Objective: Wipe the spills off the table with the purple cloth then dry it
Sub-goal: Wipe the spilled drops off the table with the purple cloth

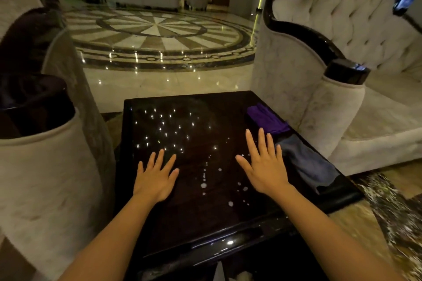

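Note:
A glossy dark square table [182,223] fills the middle of the view. Whitish droplets of spill [204,185] dot its surface between my hands and toward the near right. A folded purple cloth [266,118] lies at the table's far right edge. Just nearer on the same edge lies a grey-blue cloth [307,163]. My left hand [155,178] hovers flat over the table's left half, fingers spread, holding nothing. My right hand [265,164] is spread the same way, its fingertips close to the purple cloth and its little finger next to the grey-blue cloth.
A cream upholstered armchair [342,98] with black trim stands tight against the table's right side. Another cream armchair [41,178] crowds the left side. Polished marble floor [159,84] stretches beyond the far edge.

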